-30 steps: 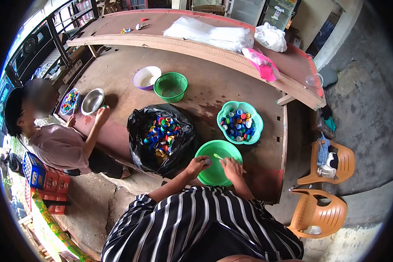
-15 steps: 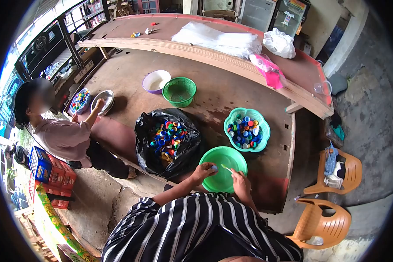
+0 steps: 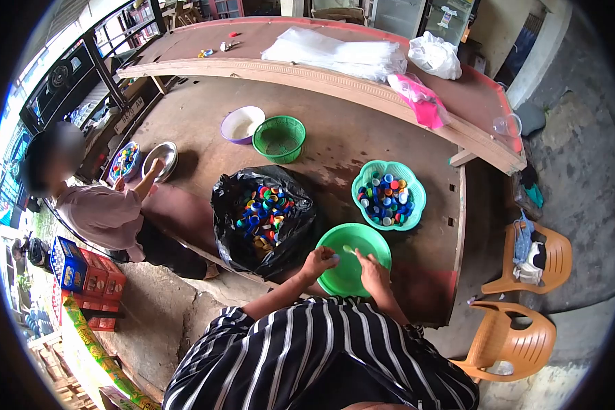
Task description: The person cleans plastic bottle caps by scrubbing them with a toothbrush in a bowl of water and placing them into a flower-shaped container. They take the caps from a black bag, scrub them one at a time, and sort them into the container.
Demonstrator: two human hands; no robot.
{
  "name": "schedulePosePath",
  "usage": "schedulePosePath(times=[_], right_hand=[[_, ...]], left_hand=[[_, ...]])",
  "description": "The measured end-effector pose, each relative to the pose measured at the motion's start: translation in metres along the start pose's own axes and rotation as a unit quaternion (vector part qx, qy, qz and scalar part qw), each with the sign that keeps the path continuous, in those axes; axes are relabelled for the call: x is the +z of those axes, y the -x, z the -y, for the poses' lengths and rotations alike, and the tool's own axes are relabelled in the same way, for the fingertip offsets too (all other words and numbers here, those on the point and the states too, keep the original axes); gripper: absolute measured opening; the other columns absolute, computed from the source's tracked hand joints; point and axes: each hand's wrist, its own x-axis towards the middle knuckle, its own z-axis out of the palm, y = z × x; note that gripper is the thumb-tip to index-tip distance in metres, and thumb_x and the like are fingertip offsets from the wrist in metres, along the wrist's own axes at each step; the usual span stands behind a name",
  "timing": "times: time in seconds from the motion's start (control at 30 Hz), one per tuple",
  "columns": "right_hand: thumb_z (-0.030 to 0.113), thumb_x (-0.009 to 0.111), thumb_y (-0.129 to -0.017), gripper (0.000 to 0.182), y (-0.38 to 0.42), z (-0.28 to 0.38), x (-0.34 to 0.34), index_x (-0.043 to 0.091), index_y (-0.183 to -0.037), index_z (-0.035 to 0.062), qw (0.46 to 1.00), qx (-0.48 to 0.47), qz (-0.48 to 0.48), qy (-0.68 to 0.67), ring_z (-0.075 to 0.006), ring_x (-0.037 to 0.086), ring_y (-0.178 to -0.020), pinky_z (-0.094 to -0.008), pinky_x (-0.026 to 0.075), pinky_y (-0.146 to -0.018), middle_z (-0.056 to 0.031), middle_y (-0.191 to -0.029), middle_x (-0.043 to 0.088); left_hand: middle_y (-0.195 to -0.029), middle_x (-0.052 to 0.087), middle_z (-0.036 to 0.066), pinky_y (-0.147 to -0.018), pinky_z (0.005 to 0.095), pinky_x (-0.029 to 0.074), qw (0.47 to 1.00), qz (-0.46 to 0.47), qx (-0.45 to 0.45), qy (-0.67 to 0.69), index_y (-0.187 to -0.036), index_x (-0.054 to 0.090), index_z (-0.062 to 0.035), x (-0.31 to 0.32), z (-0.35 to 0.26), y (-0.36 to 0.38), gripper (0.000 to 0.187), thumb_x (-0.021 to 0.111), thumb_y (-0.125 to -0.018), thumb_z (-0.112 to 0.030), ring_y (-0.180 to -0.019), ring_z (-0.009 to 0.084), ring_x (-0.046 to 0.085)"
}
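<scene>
Over the near left part of a green basin (image 3: pixel 345 279), my left hand (image 3: pixel 316 263) pinches a pale bottle cap (image 3: pixel 334 258). My right hand (image 3: pixel 374 273) is closed around the handle of a small brush that looks like a toothbrush, its light green head (image 3: pixel 348 249) pointing toward the cap. Brush and cap are a little apart. Left of the basin, a black plastic bag (image 3: pixel 229 225) lies open, full of coloured bottle caps (image 3: pixel 270 208). Beyond the basin to the right, a turquoise scalloped basket (image 3: pixel 417 195) holds more caps.
A green strainer basket (image 3: pixel 280 156) and a white-and-purple bowl (image 3: pixel 242 125) stand farther back on the table. At left, a co-worker (image 3: pixel 106 212) works by a metal bowl (image 3: pixel 160 162) and a basin of caps (image 3: pixel 124 160). Two orange chairs (image 3: pixel 512 335) stand at right. A raised shelf (image 3: pixel 253 67) spans the back.
The brush head has turned and moved slightly in my right hand, nearer the left hand's cap. The camera view has shifted a little. The co-worker's posture is almost the same.
</scene>
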Motion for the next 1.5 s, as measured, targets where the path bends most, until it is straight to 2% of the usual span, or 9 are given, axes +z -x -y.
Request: schedulePosePath(times=[0.1, 0.27, 0.4, 0.63, 0.87, 1.0, 1.17, 1.4, 1.5], right_hand=[[0.004, 0.051, -0.086, 0.045, 0.021, 0.02, -0.024, 0.052, -0.129, 0.0191, 0.984, -0.064, -0.089, -0.139, -0.0279, 0.061, -0.081, -0.0379, 0.049, -0.066, -0.0084, -0.091, 0.059], [0.007, 0.049, -0.088, 0.043, 0.037, 0.007, -0.012, 0.051, -0.129, 0.0204, 0.994, 0.019, -0.073, -0.085, -0.0301, 0.06, -0.082, -0.0394, 0.049, -0.068, -0.0095, -0.094, 0.057], [0.006, 0.046, -0.088, 0.043, 0.043, 0.024, -0.023, 0.051, -0.129, 0.0201, 0.982, -0.021, -0.089, -0.168, -0.0318, 0.06, -0.084, -0.0413, 0.049, -0.068, -0.0111, -0.097, 0.057], [0.002, 0.048, -0.081, 0.046, 0.012, -0.008, 0.008, 0.056, -0.124, 0.017, 0.997, 0.004, -0.048, 0.065, -0.0302, 0.06, -0.087, -0.0423, 0.049, -0.073, -0.013, -0.096, 0.057], [0.001, 0.047, -0.083, 0.045, 0.021, 0.025, -0.038, 0.055, -0.125, 0.0167, 0.987, -0.055, -0.069, -0.133, -0.0298, 0.06, -0.084, -0.0398, 0.05, -0.071, -0.0116, -0.094, 0.057], [0.001, 0.048, -0.082, 0.046, 0.016, -0.001, -0.017, 0.054, -0.125, 0.0172, 0.996, 0.055, -0.044, -0.05, -0.0316, 0.06, -0.083, -0.0411, 0.05, -0.07, -0.0121, -0.093, 0.056], [0.0, 0.048, -0.081, 0.048, 0.006, -0.012, 0.015, 0.054, -0.125, 0.0188, 0.998, -0.021, -0.017, 0.062, -0.0315, 0.061, -0.082, -0.0432, 0.05, -0.068, -0.012, -0.094, 0.057], [0.006, 0.053, -0.084, 0.041, 0.021, 0.027, -0.04, 0.055, -0.123, 0.0168, 0.985, -0.055, -0.062, -0.154, -0.0289, 0.062, -0.082, -0.0389, 0.051, -0.067, -0.0109, -0.095, 0.058], [0.003, 0.051, -0.082, 0.043, 0.019, 0.011, -0.026, 0.055, -0.123, 0.017, 0.997, 0.001, -0.047, -0.059, -0.0297, 0.061, -0.083, -0.0408, 0.051, -0.067, -0.0118, -0.096, 0.058]], left_hand=[[-0.093, 0.063, 0.012, -0.077, 0.0257, 0.054, 0.998, -0.002, -0.004, 0.067, -0.109, 0.051, 0.0106, 0.003, 0.006, -0.006, 0.034, 0.065, -0.083, -0.005, -0.085, 0.0164, 0.063], [-0.097, 0.062, 0.012, -0.08, 0.0273, 0.053, 0.992, 0.028, -0.027, 0.118, -0.099, 0.052, 0.0065, 0.019, -0.018, 0.007, 0.02, 0.062, -0.085, -0.004, -0.085, 0.0166, 0.062], [-0.088, 0.064, 0.009, -0.075, 0.025, 0.051, 0.999, 0.025, 0.019, 0.025, -0.099, 0.052, 0.0026, 0.014, -0.006, 0.003, 0.022, 0.065, -0.082, -0.002, -0.083, 0.0141, 0.062], [-0.093, 0.065, 0.009, -0.082, 0.026, 0.049, 0.999, 0.038, 0.013, 0.014, -0.105, 0.052, 0.0039, 0.006, -0.012, 0.002, 0.03, 0.067, -0.08, -0.003, -0.088, 0.0135, 0.061], [-0.095, 0.062, 0.011, -0.084, 0.0265, 0.05, 0.999, 0.032, -0.007, -0.003, -0.106, 0.052, 0.0063, 0.003, -0.009, -0.013, 0.029, 0.065, -0.084, -0.006, -0.092, 0.0156, 0.061], [-0.097, 0.061, 0.013, -0.085, 0.0286, 0.052, 0.994, 0.06, -0.053, 0.072, -0.107, 0.051, 0.0071, 0.012, -0.016, -0.007, 0.028, 0.063, -0.086, -0.006, -0.094, 0.019, 0.062], [-0.1, 0.062, 0.014, -0.082, 0.03, 0.054, 0.985, 0.057, -0.085, 0.138, -0.111, 0.05, 0.0061, 0.007, -0.008, -0.007, 0.028, 0.06, -0.087, -0.004, -0.093, 0.0212, 0.063], [-0.104, 0.06, 0.015, -0.087, 0.0311, 0.052, 0.992, 0.033, -0.068, 0.097, -0.108, 0.051, 0.0079, 0.008, -0.007, -0.006, 0.028, 0.062, -0.087, -0.006, -0.097, 0.0218, 0.062], [-0.103, 0.06, 0.014, -0.086, 0.0306, 0.052, 0.991, 0.053, -0.066, 0.104, -0.106, 0.052, 0.0068, 0.012, -0.006, -0.004, 0.027, 0.063, -0.086, -0.007, -0.096, 0.0205, 0.061]])
